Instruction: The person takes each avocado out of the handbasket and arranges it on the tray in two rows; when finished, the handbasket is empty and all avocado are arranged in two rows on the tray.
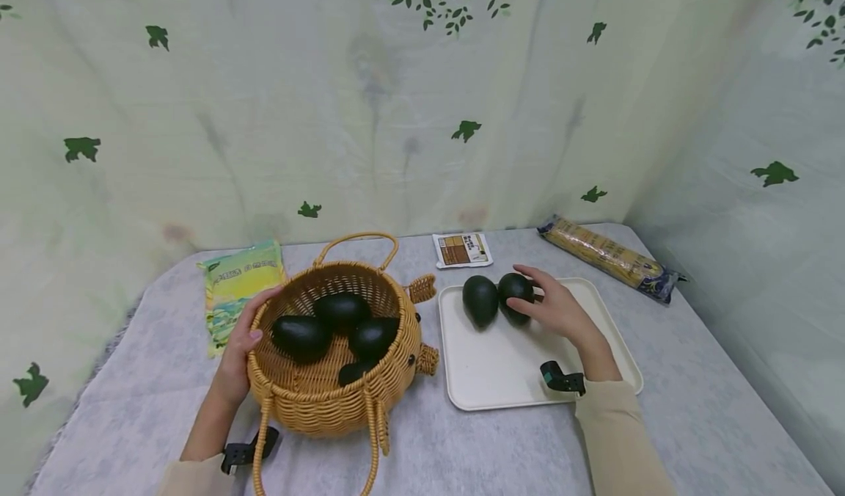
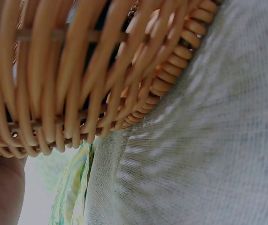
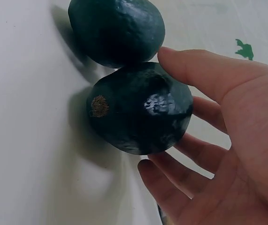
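Observation:
On the left of the head view, a round wicker basket (image 1: 330,415) with looped handles holds several dark green avocados (image 1: 342,312). My left hand (image 1: 238,349) grips its left rim, thumb over the edge. The left wrist view is mostly filled by the woven basket wall (image 2: 68,70). Two more avocados lie side by side on a white tray (image 1: 495,371). My right hand (image 1: 554,307) has its thumb and fingers around the right avocado (image 3: 141,110); the left avocado (image 1: 480,301) lies right against it.
Behind the basket's left side lies a yellow-green packet (image 1: 244,283). A small white and brown packet (image 1: 462,250) is behind the tray. A long packet of noodles (image 1: 607,255) lies at the back right, near the table edge. Leaf-printed cloth hangs behind.

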Demonstrator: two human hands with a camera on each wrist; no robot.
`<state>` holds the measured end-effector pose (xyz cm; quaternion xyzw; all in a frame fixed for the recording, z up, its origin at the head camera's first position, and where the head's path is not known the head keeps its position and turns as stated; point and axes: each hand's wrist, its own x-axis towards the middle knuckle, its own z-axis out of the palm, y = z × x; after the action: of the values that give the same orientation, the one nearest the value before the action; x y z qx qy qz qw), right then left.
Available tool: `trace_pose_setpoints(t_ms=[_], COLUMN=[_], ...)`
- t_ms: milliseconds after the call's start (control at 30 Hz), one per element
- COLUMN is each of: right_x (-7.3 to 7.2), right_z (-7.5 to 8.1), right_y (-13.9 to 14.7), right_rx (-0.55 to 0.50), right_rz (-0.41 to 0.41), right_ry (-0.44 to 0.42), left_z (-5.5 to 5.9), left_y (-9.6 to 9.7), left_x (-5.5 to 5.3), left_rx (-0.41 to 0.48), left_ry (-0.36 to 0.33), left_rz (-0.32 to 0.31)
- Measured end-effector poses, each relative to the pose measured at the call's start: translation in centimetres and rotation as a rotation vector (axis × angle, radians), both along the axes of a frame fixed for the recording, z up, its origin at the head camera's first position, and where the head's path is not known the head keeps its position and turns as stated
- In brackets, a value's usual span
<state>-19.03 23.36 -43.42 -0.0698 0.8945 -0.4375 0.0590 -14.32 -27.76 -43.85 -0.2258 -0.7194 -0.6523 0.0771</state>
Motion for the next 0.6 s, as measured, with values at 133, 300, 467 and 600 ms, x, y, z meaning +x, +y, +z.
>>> trace_pose_setpoints(t_ms=[133, 300, 467, 600], right_x=[0.0, 0.1, 0.1, 0.2], right_z=[0.2, 0.6, 1.0, 1.3], right_y=[0.1, 0.2, 0.4, 0.3], right_rx=[0.004, 0.022, 0.031, 0.03], right_rz=[0.012, 0.009, -0.004, -0.018], right_ry=[0.032, 0.085, 0.106, 0.112], left_z=[0.0, -0.1, -0.2, -0.1], left_y=[0.1, -0.1, -0.2, -0.1], left_x=[0.1, 0.0, -0.3, -0.1], left_rx=[0.003, 0.002, -0.003, -0.009], left_ry=[-0.007, 0.002, -0.004, -0.014], left_rz=[0.008, -0.002, -0.008, 0.005])
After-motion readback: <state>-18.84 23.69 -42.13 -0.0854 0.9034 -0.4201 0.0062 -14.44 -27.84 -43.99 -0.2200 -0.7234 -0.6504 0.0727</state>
